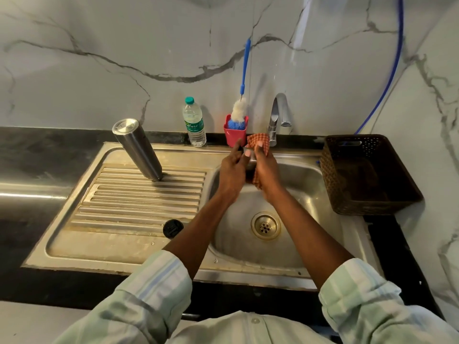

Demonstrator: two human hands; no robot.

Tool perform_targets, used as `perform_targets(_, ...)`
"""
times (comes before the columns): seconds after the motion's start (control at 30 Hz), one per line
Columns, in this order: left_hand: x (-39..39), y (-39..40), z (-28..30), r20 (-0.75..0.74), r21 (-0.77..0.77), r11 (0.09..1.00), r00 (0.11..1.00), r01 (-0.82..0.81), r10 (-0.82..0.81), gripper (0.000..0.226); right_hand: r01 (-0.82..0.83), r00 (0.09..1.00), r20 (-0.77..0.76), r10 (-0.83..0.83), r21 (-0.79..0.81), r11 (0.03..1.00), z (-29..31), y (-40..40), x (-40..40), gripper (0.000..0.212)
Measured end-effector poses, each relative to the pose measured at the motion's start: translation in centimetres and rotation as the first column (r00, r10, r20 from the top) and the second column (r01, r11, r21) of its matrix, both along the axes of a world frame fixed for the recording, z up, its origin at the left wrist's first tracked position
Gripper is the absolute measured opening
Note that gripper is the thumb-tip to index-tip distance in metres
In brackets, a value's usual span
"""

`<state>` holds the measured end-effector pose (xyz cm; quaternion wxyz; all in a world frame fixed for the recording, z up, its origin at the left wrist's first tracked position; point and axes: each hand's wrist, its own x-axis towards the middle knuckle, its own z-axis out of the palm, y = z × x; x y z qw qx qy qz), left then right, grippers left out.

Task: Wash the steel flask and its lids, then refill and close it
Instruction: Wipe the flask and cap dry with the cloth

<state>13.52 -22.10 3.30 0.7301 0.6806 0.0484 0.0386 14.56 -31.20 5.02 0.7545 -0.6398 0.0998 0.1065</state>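
- Both hands met over the sink basin (293, 194), near its back edge, just in front of the tap (279, 115).
- The left hand (232, 175) had its fingers curled round a small steel lid (250, 163), most of it hidden between the palms.
- The right hand (267, 170) pinched an orange checked scrub cloth (259, 142) against that lid, fingers clamped on the cloth.
- The steel flask (137, 150) stood upside down on the ribbed drainboard (139, 202), toward its back edge; a black inner lid (172, 228) lay at the drainboard's front edge, just beside the basin.
- No water ran from the tap that I could see.
- To scrub well, I judged the lid should be turned in the left grip while the cloth worked rim and threads, kept low over the basin so a slip dropped it safely.
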Motion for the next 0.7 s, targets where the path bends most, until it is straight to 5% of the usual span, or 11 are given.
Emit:
perform_targets(0.1,-0.1,0.5,-2.7,0.280,0.472,0.881,0.945,0.017,-0.168,0.037,0.024,0.925,-0.367,0.103,0.326,0.945,0.7,-1.2,0.6,0.048)
perform_targets(0.23,0.6,1.6,-4.0,0.268,0.607,0.795,0.946,-0.018,-0.183,0.028,0.095,0.917,-0.394,0.061,0.364,0.926,0.0,-0.7,0.5,0.047)
perform_targets(0.37,0.3,1.3,-3.9,0.127,0.503,0.864,0.987,0.021,-0.098,0.034,0.148,0.940,-0.339,-0.031,0.324,0.934,-0.7,0.2,0.4,0.040)
perform_targets(0.53,-1.2,1.2,-2.2,0.108,0.265,0.944,0.967,0.196,-0.231,0.024,0.037,0.983,-0.178,-0.043,-0.036,0.999,0.0,-1.2,2.4,0.036)
perform_targets(0.63,-1.4,1.1,-1.9,-0.002,-0.247,0.963,0.994,0.109,-0.113,0.029,-0.087,0.936,-0.318,0.150,0.203,0.975,0.3,-2.4,2.6,0.045)
perform_targets(0.7,-1.4,0.8,-1.8,0.002,-0.330,0.944,1.000,0.028,-0.029,0.029,-0.030,0.921,-0.354,0.162,0.352,0.936,-0.3,-2.4,1.9,0.044)
